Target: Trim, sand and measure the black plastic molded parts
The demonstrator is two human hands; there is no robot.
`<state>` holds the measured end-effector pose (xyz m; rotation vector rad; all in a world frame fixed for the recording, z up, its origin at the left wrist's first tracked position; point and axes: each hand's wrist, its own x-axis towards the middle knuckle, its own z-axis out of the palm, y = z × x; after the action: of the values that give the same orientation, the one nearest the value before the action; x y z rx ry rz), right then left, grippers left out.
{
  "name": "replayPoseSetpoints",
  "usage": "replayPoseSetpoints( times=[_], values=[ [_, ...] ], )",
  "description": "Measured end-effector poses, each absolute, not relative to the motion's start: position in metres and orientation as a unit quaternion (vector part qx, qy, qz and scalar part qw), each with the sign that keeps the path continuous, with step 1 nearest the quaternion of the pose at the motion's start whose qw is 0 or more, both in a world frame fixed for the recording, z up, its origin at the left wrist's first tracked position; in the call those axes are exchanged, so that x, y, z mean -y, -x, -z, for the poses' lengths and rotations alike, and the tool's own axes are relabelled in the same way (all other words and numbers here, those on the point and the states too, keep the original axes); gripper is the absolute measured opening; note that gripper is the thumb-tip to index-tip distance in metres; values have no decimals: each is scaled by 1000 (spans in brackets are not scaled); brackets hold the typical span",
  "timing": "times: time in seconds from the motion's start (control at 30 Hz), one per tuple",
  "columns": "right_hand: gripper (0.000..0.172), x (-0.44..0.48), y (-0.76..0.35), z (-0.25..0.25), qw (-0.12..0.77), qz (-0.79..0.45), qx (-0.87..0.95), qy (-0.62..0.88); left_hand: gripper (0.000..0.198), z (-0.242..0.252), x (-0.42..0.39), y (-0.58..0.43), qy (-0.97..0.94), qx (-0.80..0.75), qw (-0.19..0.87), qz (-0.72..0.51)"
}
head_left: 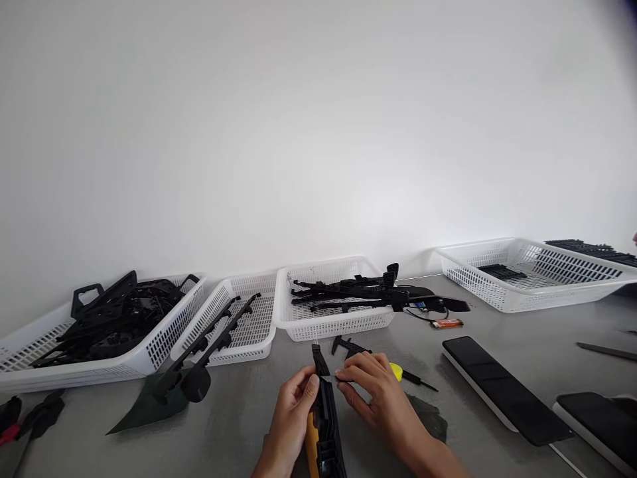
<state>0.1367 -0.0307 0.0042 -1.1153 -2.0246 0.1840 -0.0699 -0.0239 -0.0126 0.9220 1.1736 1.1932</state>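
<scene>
My left hand (291, 415) is closed on a long black plastic part (326, 415), which points away from me, its narrow end toward the baskets. My right hand (373, 392) pinches a small thin blade (328, 378), whose metal tip meets the part's side near the left thumb. Something orange-yellow (312, 445) shows beneath the part by my left palm; its kind is hidden. Just beyond my right hand are a black caliper (348, 346), a bright yellow object (397, 372) partly covered by the fingers, and a slim black tool (421, 381).
White baskets along the wall hold black plastic parts: a left basket (149, 348), a narrow basket (249, 352), a middle basket (333, 326) and a right basket (527, 302). A black-topped slab (502, 388), an orange lighter-like item (446, 324) and a dark cloth-like piece (430, 418) lie on the grey table.
</scene>
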Motion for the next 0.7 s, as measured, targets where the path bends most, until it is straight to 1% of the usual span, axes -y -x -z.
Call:
replayPoseSetpoints(
  times=[0.23, 0.43, 0.7],
  values=[
    [17, 38, -134, -15, 382, -114, 810, 430, 74, 4, 25, 65, -348, -464, 632, -514],
    [14, 45, -131, -22, 347, -135, 836, 403, 63, 4, 23, 68, -322, -465, 628, -534],
    [7, 53, -131, -38, 269, -158, 871, 379, 67, -2, 23, 67, -330, -462, 617, -545]
  ],
)
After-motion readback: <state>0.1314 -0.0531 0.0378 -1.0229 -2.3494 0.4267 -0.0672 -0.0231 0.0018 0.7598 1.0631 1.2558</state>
